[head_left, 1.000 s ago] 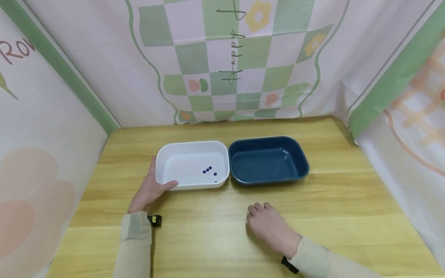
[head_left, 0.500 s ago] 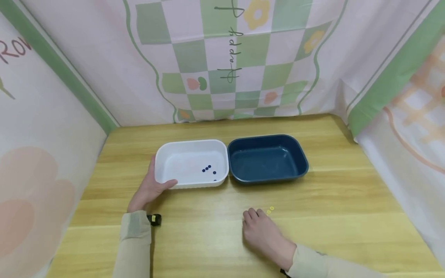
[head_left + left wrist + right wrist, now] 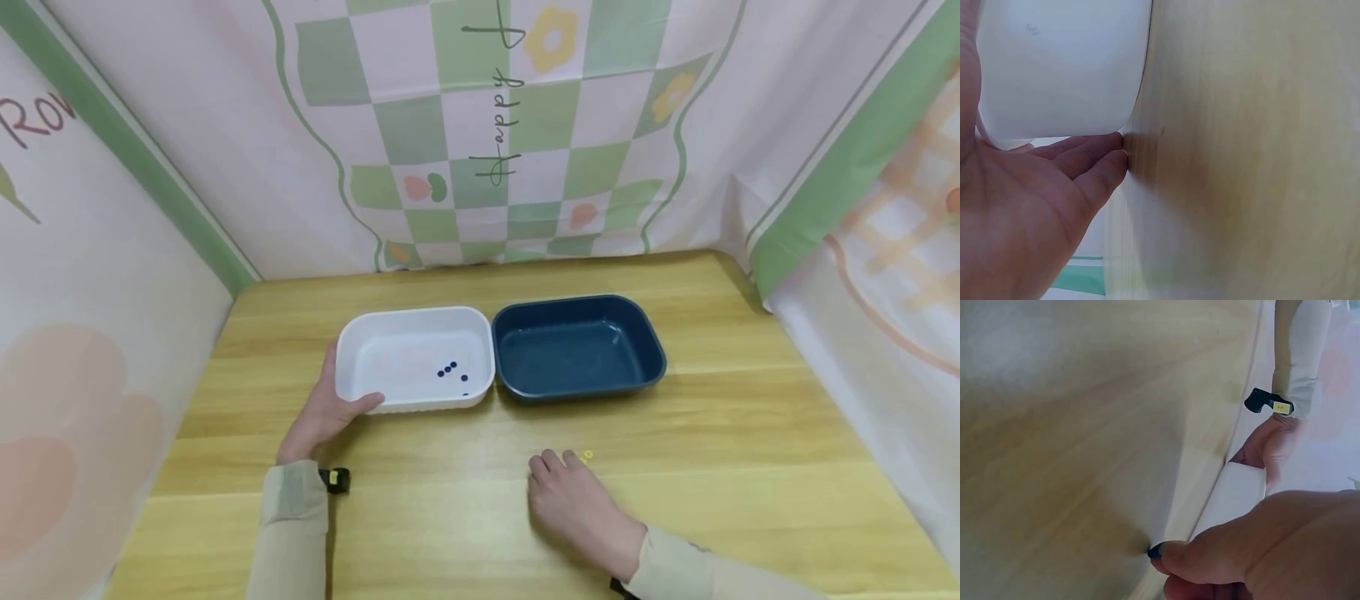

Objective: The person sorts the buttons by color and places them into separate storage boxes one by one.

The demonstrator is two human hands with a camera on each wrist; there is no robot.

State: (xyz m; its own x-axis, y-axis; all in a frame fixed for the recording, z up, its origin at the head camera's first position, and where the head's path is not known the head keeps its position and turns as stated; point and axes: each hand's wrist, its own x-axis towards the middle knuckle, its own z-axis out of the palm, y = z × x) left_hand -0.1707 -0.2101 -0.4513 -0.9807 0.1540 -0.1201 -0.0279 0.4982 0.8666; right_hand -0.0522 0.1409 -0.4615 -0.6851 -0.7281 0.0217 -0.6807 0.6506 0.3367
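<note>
My left hand (image 3: 322,412) holds the white tray (image 3: 390,315) at its near-left corner. The thumb lies at the front rim, the fingers along the left end wall, as the left wrist view shows with the fingers (image 3: 1102,178) touching the tabletop. Several small dark blue discs (image 3: 447,369) lie on the tray's floor at the right. On the table in front of the dark blue tray, my right hand (image 3: 573,504) pinches a small dark disc (image 3: 1156,550) between thumb and finger, close to the wood. A small yellow ring (image 3: 588,454) lies beside its knuckles.
The dark blue tray (image 3: 570,393) stands against the white tray's right end. Both are on a wooden table (image 3: 420,517). Patterned cloth (image 3: 480,125) hangs behind the table and at both sides.
My right hand shifted slightly left and then a little back right, uncovering yellow rings on the table; it now partly covers them again. The left hand and both trays stay put.
</note>
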